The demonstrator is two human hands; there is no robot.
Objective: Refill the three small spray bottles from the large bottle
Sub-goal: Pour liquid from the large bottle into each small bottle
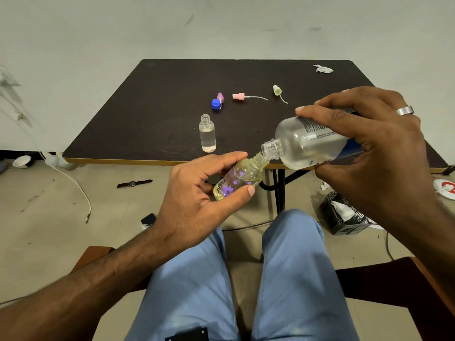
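Hands mid-pour: right hand [364, 134] grips tilted large bottle [310, 141], left hand [197, 193] pinches flowered small bottle [237, 178]; clear small bottle [207, 134] looks filled, third unseen.

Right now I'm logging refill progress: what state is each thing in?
Large bottle: uncapped, tipped, mouth at the floral bottle's neck.
Floral bottle: uncapped, tilted, held.
Clear bottle: uncapped, upright, holding liquid.
Blue cap: off, on table.
Pink sprayer: off, lying.
Green sprayer: off, lying.
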